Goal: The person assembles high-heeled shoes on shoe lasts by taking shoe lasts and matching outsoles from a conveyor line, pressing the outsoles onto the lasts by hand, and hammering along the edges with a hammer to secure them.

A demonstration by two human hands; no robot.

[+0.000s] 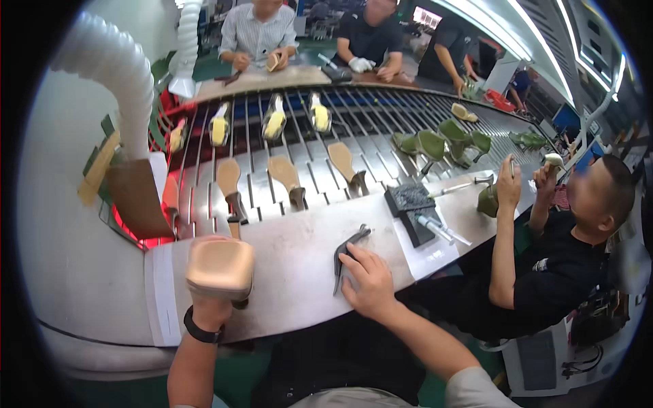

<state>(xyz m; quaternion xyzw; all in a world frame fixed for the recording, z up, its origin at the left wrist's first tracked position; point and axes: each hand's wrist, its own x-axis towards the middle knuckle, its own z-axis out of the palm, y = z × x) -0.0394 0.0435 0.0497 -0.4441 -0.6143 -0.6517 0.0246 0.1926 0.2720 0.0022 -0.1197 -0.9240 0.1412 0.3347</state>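
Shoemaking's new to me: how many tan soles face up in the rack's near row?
4: leftmost sole beside the brown panel; second sole, third sole, fourth sole rightward; some may be hidden.

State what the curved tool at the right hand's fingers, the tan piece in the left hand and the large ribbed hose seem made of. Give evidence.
Curved tool: probably metal, dark, dull, with a glint at its head.
Tan piece: perhaps leather or similar, smooth with soft sheen; blur leaves it open.
Ribbed hose: likely plastic, white and glossy; its ridges catch highlights.
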